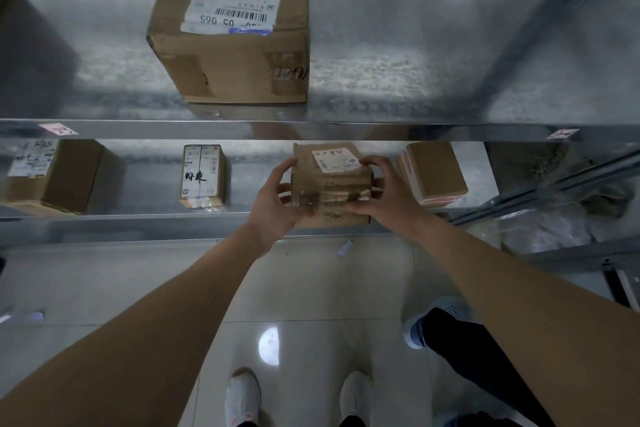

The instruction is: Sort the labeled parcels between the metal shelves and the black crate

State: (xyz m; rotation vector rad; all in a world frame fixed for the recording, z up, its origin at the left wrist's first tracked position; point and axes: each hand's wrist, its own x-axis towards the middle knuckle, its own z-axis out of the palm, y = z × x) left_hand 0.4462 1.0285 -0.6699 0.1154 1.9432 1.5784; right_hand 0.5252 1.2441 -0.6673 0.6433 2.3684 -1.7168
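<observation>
Left hand (277, 199) and right hand (382, 192) curled round sides of small taped parcel (330, 184), at front edge of lower metal shelf (138, 220). Slot it between narrow labeled box (202, 177) and red-striped box (434, 172); keep level, label up, slide back squarely.

Dim, grey indoor light with wide-angle bending at the edges.

We see a round white glare spot (269, 346) on the glossy pale floor tiles (311, 288), suggesting a lamp overhead. The shiny metal shelf edge (242, 130) mirrors the large brown cardboard box (235, 45) above it. A dark shadow fills the upper left, the shelf surface looks grainy, and our forearms stretch and soften toward the corners.
</observation>
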